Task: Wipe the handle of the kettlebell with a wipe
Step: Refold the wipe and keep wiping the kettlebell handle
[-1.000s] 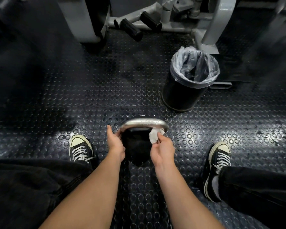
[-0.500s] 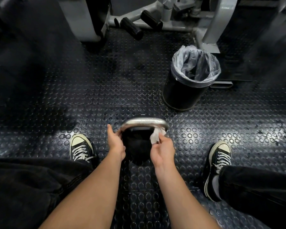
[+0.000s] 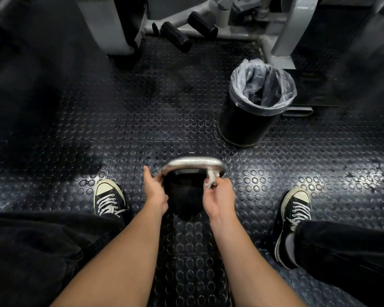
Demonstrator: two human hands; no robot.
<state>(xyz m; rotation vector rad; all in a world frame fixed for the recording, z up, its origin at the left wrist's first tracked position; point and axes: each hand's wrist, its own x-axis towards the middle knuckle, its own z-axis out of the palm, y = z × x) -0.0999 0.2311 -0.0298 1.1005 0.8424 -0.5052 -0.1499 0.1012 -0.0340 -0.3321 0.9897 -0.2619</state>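
A black round bin (image 3: 246, 127) stands on the studded rubber floor (image 3: 142, 120), beyond the kettlebell and off to its right, well apart from it. A clear plastic liner (image 3: 262, 85) is folded over the bin's rim and sags inside; whether anything lies in the liner cannot be told, since only crumpled plastic shows.

The kettlebell (image 3: 184, 196) sits on the floor between the person's two black-and-white sneakers, its dark body below a silvery handle (image 3: 193, 162) that arches across the top. The left hand (image 3: 154, 191) is at the left end of the handle — its fingers (image 3: 159, 177) curl toward the handle's left leg, thumb raised beside it, and seem to grip there, though the contact itself is partly hidden by the hand. The right hand (image 3: 218, 196) is at the right end of the handle. Its fingers are drawn together and pinch a bunched white wipe (image 3: 211, 179), and the top of the wipe touches the underside of the handle near its right corner.

The left shoe (image 3: 108, 198) is just to the left of the kettlebell, the right shoe (image 3: 295, 209) farther off to its right. Both forearms reach in from the near edge, with dark trouser legs on either side. Beyond the kettlebell — past the bin — stands a grey machine frame (image 3: 295, 25) with two black padded rollers (image 3: 175, 36) near its base.
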